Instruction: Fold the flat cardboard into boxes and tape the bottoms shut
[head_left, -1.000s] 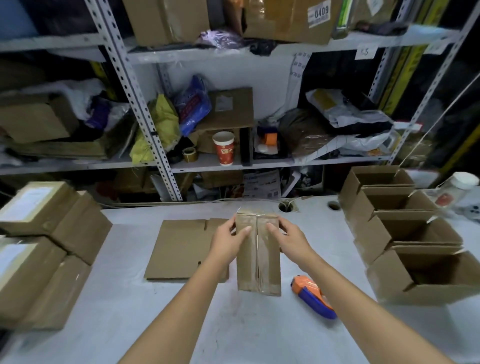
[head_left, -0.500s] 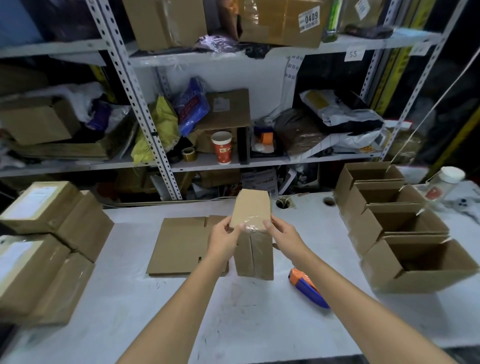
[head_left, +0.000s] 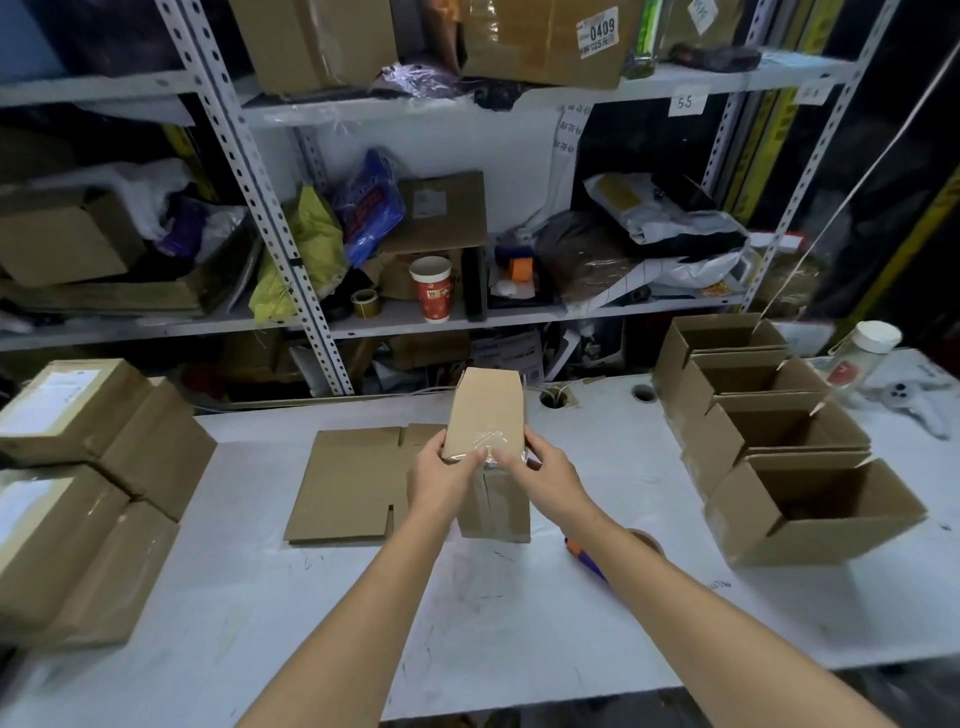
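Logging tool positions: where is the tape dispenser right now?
In the head view the tape dispenser lies on the table, right of centre, mostly hidden behind the right forearm, between the held box and the row of open boxes.

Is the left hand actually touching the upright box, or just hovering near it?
Touching. The head view shows the left hand gripping the box, thumb pressed on its taped edge.

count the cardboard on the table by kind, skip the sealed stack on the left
open boxes: 4
held box: 1
flat pile: 1 (sheets in it cannot be told)
total: 6
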